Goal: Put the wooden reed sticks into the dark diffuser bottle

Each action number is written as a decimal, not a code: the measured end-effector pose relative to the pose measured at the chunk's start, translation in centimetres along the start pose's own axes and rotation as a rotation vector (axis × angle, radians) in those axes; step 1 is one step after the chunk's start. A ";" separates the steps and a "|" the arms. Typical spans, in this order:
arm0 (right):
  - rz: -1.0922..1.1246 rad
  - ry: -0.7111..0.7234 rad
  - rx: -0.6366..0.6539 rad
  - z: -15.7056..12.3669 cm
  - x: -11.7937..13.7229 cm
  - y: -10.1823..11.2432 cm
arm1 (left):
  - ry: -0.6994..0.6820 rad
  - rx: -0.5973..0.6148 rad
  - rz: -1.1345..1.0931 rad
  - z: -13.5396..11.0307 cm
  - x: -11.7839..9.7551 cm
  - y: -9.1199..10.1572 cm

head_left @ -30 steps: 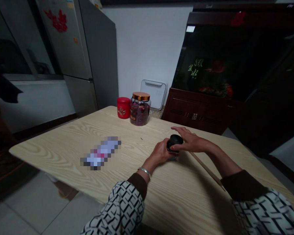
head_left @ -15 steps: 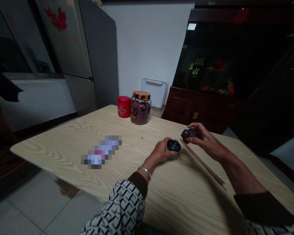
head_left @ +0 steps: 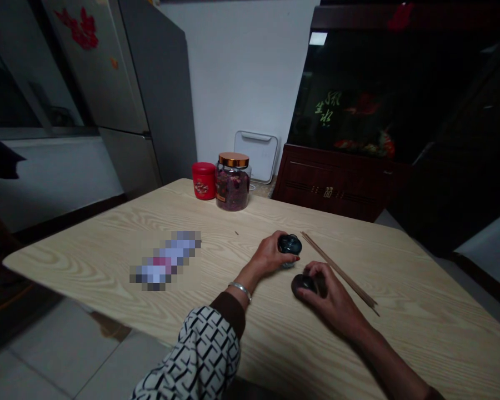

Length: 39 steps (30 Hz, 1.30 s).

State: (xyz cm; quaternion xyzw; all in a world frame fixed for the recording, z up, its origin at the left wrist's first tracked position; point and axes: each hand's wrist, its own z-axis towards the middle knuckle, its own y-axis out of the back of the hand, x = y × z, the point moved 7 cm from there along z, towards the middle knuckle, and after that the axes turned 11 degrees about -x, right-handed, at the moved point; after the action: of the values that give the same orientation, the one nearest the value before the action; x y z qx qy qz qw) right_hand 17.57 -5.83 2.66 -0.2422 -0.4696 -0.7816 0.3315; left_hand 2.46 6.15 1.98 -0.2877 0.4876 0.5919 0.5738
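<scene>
Just right of centre in the lower frame, the person's left hand [head_left: 270,256] grips a small dark pot [head_left: 289,245] from its left side, fingers curled around it, while the right hand [head_left: 332,295] is cupped over a rounded dark piece [head_left: 304,284] just below and to the right. The hands are apart but near each other, and neither touches the other's object. A bundle of thin wooden sticks [head_left: 338,272] lies just right of both objects, its long axis running from upper left to lower right across the pale wood-grain table [head_left: 87,253]. The right hand is nearer the sticks, and its fingers come close to them. A silver bangle [head_left: 239,289] circles the left wrist. Toward the far edge, at upper centre, stand a red tin [head_left: 203,181] and a copper-lidded glass jar [head_left: 233,184] of dried petals.
</scene>
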 end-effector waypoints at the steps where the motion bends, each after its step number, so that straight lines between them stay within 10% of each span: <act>1: -0.045 -0.015 -0.053 0.8 -0.5 1.1 | 0.001 0.001 0.002 0.0 0.0 0.0; 5: -0.522 -0.061 -0.118 4.0 -3.6 4.3 | 0.000 -0.002 0.003 0.0 0.1 0.0; 11: -1.018 -0.052 0.048 5.3 -6.2 3.4 | 0.002 0.014 -0.017 0.0 0.0 0.0; 39: -0.856 -0.239 0.090 6.8 -7.7 3.7 | 0.016 0.015 -0.020 0.2 0.4 -0.2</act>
State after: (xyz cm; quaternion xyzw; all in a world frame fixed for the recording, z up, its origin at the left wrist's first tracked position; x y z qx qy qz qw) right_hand 25.87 1.22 2.42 -0.1003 -0.5960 -0.7938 -0.0682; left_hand 2.66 6.49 1.61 -0.2929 0.4938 0.5799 0.5780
